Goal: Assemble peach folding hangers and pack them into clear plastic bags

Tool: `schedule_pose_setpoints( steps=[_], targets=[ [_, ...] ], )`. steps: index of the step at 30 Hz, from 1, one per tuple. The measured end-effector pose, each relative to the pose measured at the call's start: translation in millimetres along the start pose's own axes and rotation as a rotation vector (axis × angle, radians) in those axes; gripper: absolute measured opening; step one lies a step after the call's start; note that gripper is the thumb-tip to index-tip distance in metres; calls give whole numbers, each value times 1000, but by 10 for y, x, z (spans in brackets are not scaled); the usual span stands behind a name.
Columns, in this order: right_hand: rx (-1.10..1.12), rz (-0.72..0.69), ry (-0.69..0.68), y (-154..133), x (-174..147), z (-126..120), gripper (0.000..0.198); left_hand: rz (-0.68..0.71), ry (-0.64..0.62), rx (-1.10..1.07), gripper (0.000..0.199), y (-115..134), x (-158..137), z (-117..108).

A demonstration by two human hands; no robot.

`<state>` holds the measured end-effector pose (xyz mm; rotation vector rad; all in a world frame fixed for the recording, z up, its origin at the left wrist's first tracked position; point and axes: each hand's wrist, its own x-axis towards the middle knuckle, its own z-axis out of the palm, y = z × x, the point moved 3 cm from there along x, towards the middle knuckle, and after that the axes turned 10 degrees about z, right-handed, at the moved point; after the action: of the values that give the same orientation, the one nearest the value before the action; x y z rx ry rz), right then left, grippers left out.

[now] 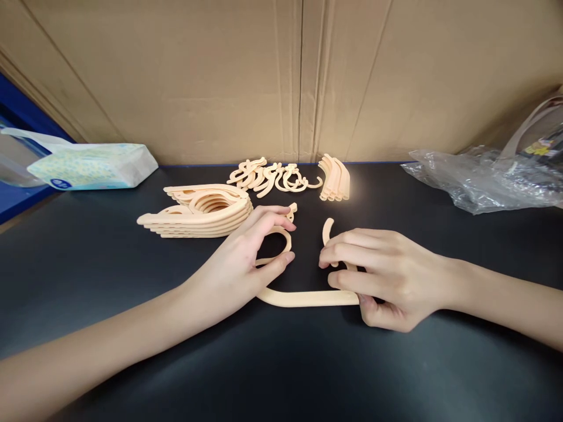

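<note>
A beige plastic hanger piece lies on the black tabletop between my hands, its long bar (308,299) running along the near side and its curved loop (288,240) to the left. My left hand (250,252) rests around the loop, thumb and fingers apart. The thumb and fingers of my right hand (387,275) close on the right end of the bar. Just beyond those fingertips a short curved beige piece (327,230) sticks up; whether it joins the bar is hidden. A small knobbed end (293,208) shows past my left fingers.
Left of my left hand stands a stack of beige hanger bodies (197,217). Farther back are a heap of beige hooks (268,176) and a bundle of curved strips (335,177). A tissue pack (94,167) lies at left, crumpled clear plastic (475,176) at right. Cardboard (211,76) walls the back.
</note>
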<state>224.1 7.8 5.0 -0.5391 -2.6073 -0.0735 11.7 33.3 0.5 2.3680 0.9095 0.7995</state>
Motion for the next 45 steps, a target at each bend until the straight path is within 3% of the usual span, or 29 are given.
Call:
schedule_pose_setpoints(
  steps=[11,18,25,29,38,43,45],
  targets=[
    [-88,1,27,0,-21,-28,22,-8,9,-41,17,-52,11,14],
    [-89,128,82,17,15,-51,31,40,16,29,16,-76,12,5],
    [-24,12,-1,1,22,-12,30,58,7,102,16,-88,6,13],
    [-39,-23,12,-33,8,12,45,9,-10,96,15,-61,0,13],
    [-34,-59,27,-137,-21,10,33,0,-34,129,21,-40,0,16],
    [3,-63,-6,-138,1,-7,12,4,-52,117,21,-13,13,9],
    [18,-55,-32,-130,10,-10,17,8,-55,106,20,-1,15,5]
  ],
)
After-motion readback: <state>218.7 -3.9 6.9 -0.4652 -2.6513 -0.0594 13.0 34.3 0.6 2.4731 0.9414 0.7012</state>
